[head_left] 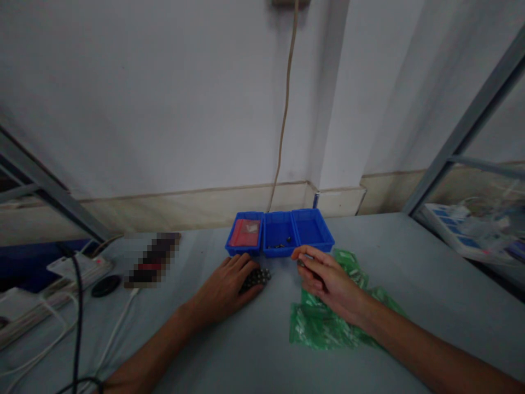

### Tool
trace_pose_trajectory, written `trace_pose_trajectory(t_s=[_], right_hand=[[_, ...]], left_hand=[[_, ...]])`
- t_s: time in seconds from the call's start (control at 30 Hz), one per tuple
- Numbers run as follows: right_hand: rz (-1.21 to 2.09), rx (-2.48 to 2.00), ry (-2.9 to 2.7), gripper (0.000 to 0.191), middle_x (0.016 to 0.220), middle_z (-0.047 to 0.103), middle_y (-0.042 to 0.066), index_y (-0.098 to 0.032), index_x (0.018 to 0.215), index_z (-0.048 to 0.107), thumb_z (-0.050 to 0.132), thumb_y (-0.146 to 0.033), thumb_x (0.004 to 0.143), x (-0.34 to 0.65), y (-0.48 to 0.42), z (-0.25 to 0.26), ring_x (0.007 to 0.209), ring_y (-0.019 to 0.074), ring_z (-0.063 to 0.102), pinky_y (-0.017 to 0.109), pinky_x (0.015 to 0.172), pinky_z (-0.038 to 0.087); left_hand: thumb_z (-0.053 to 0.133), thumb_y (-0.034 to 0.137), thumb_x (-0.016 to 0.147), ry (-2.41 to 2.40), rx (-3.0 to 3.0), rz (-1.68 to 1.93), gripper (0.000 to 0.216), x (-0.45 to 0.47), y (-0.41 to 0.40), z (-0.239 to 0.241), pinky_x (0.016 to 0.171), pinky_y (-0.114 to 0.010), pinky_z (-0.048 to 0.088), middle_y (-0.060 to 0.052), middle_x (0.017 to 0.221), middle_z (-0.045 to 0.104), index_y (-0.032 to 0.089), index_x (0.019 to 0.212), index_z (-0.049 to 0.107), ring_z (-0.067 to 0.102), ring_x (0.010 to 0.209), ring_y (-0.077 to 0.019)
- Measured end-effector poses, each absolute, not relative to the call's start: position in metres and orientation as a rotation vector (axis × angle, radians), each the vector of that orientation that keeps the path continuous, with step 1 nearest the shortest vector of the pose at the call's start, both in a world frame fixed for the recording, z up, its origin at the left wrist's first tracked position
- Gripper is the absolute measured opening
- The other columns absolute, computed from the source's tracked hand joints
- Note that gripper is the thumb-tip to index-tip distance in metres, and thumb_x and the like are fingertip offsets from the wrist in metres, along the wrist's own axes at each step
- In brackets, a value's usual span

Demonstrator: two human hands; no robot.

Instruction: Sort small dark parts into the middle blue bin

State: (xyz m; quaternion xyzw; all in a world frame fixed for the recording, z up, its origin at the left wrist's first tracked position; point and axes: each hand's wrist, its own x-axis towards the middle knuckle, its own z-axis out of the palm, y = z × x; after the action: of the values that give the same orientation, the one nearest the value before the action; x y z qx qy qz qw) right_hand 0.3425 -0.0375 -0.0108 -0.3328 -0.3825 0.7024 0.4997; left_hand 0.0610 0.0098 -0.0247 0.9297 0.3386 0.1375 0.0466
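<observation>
My left hand (229, 284) lies on the grey table with its fingers curled over a small pile of dark metal parts (259, 277). My right hand (324, 276) hovers over several green plastic bags (328, 323), its fingertips pinched on a small dark part I can barely make out. Just beyond both hands stand three blue bins in a row: the left bin (245, 234) holds a red packet, the middle bin (279, 236) has a few dark parts, and the right bin (312, 228) looks bare.
A beige cable (284, 126) hangs down the white wall behind the bins. At the left are a power strip (77, 268), white and black cables, a round black object (105, 285) and a blurred-out item. Metal frame bars rise on both sides; boxes and bags lie at far right.
</observation>
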Motion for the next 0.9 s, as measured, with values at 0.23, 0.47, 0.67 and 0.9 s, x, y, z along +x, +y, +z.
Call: trace_pose_trajectory(t_s=[0.23,0.47,0.67,0.9], right_hand=[[1.284,-1.048,-1.278,0.030,0.082,0.060,-0.002,-0.024,0.114,0.074,0.076,-0.049,0.097,0.3431,-0.0383,-0.0122,0.053,0.0097,0.043,0.025,0.047,0.029],[0.631,-1.137,-1.674,0.008,0.088,0.060,-0.001,-0.026,0.104,0.074,0.079,-0.027,0.097,0.3455,-0.0426,-0.0178,0.071,0.0171,0.053,0.032,0.069,0.042],[0.602,-1.127,-1.726,0.007,0.090,0.061,0.001,-0.027,0.102,0.072,0.077,-0.026,0.099,0.3442,-0.0458,-0.0175,0.074,0.0193,0.056,0.033,0.072,0.043],[1.011,-1.096,-1.539,0.018,0.091,0.066,0.001,-0.027,0.110,0.075,0.077,-0.040,0.098,0.3416,-0.0409,-0.0161,0.072,0.0172,0.057,0.029,0.062,0.044]], left_hand=[[0.062,0.045,0.109,1.046,2.823,0.407,0.025,0.0610,0.0097,-0.0232,0.095,-0.046,0.053,-0.008,0.121,0.065,0.024,0.122,0.062,0.064,0.109,-0.0295],[0.061,0.045,0.110,1.044,2.833,0.404,0.024,0.0620,0.0094,-0.0223,0.097,-0.046,0.053,-0.008,0.121,0.065,0.024,0.121,0.062,0.064,0.109,-0.0290],[0.062,0.045,0.109,1.024,2.861,0.418,0.023,0.0619,0.0088,-0.0207,0.094,-0.045,0.054,-0.008,0.119,0.065,0.024,0.120,0.062,0.064,0.107,-0.0288],[0.064,0.045,0.109,1.035,2.863,0.413,0.025,0.0603,0.0093,-0.0236,0.096,-0.047,0.053,-0.007,0.119,0.065,0.024,0.123,0.061,0.064,0.107,-0.0291]])
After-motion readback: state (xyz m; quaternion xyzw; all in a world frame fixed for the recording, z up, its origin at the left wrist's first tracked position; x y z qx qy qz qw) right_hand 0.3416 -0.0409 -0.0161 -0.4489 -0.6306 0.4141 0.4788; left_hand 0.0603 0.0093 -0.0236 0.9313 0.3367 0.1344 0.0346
